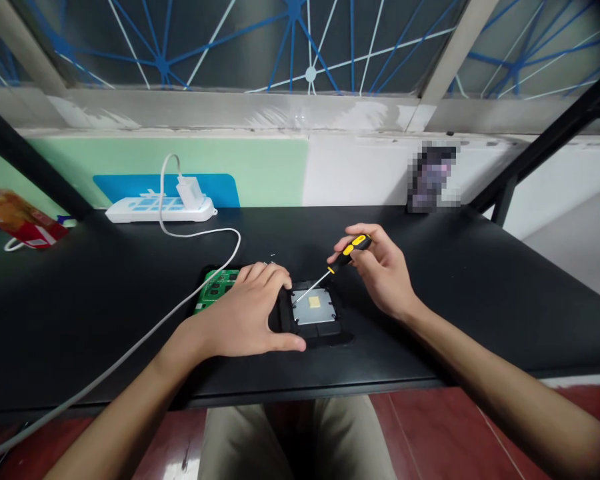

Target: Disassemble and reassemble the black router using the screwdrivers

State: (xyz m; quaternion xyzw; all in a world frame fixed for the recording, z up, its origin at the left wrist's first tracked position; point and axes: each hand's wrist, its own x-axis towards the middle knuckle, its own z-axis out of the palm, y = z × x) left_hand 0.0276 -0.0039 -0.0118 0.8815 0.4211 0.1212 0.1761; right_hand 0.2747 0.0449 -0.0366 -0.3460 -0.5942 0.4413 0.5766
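Screwdriver in right hand — tip seemingly on metal plate.

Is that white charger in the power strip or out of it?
In, it appears: the white charger stands against the power strip, with no prongs or gap showing.

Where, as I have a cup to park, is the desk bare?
Bare desk lies right of the right hand, and left of the white cable before the power strip. Crowded: around the left hand, screwdriver and green board.
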